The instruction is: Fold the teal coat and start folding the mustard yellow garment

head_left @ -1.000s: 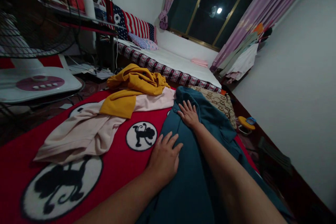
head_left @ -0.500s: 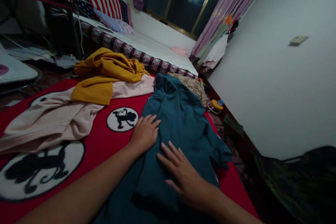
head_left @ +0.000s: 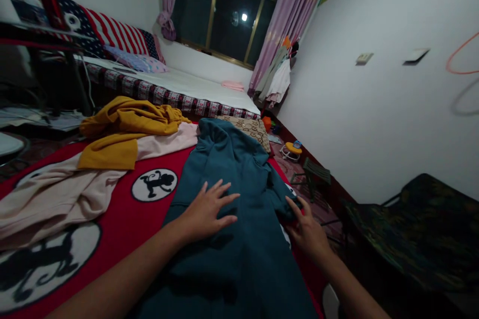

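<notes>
Apparently to keep it flat, the left hand [head_left: 209,212] spreads, grasping nothing, over the teal garment [head_left: 252,189], which lies lengthwise on the red blanket [head_left: 121,217] with its upper end by the patterned cushion [head_left: 250,130]. The right hand [head_left: 310,232] reaches the sleeve [head_left: 277,198], perhaps to position it; whether its fingers pinch cloth, I cannot tell.

left hand [head_left: 205,210] splayed palm-down, right hand [head_left: 308,230] loosely bent

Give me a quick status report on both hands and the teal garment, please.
Left hand open over the teal garment. Right hand at its sleeve, grip unclear. Garment spread on red blanket. Yellow garment to the left, not on it.
</notes>
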Demonstrator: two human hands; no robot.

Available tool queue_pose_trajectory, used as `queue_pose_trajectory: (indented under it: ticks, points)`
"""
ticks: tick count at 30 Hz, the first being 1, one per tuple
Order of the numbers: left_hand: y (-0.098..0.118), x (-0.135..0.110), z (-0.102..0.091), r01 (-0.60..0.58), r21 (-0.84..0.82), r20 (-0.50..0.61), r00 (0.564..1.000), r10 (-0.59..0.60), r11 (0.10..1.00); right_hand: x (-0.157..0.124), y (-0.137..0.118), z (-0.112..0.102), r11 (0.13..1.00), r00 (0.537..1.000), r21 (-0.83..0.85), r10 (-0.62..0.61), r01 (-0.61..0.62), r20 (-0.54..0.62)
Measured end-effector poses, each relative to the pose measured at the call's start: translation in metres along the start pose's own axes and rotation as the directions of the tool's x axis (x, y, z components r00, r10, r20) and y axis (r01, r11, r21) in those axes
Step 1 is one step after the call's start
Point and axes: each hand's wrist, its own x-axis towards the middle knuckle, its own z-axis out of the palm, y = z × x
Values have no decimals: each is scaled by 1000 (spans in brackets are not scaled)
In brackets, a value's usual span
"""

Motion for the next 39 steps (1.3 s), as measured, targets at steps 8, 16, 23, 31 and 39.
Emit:
queue_pose_trajectory:
  ticks: [8,16,23,31,39]
  points:
    - [-11,-11,30,-26,48,14,1000,26,999,45,46,-19,756,921,625,360,-195,-148]
    - [-8,-10,26,-23,-121,-35,999,19,992,151,19,-78,477,658,878,672,-36,-338]
    - [-28,-4,-1,-90,-968,-228,708,-668,235,128,-158,-89,498,879,727,-213,474,-427]
    - [-44,-6,-18,19,-993,-69,694,-716,115,65,-220,32,352,987,926,-131,134,-93]
    - [-35,-5,-27,-22,-986,-99,878,-469,166,67,-209,54,419,996,904,9,81,-93]
